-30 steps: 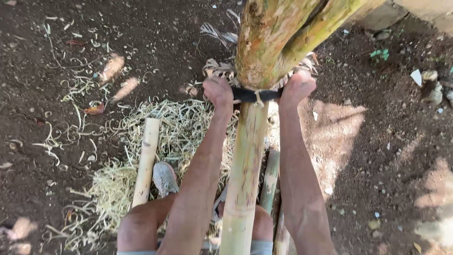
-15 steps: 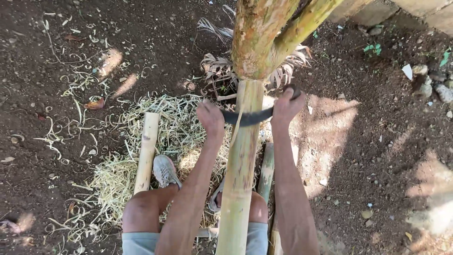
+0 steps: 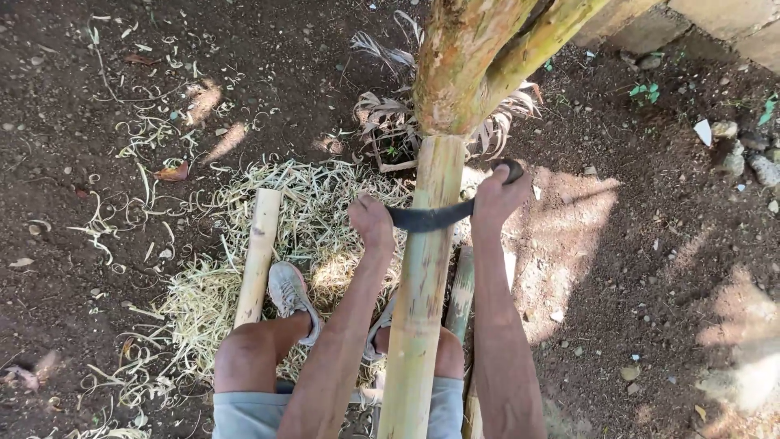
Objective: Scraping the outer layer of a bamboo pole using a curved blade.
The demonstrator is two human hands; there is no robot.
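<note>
A thick pale bamboo pole (image 3: 422, 301) leans from between my knees up against a tree trunk (image 3: 463, 65). A dark curved blade (image 3: 431, 217) lies across the pole. My left hand (image 3: 372, 221) grips the blade's left end and my right hand (image 3: 496, 195) grips its dark handle on the right. The pole's upper part looks scraped smooth and yellow-green.
A heap of pale bamboo shavings (image 3: 219, 276) covers the dirt to the left. A short cut bamboo piece (image 3: 258, 256) lies on the heap. Another bamboo length (image 3: 461, 293) lies behind the pole. My grey shoe (image 3: 288, 293) rests on the shavings. Stones (image 3: 731, 138) lie at the right.
Both hands have drawn the blade down the pole toward me, away from the trunk.
</note>
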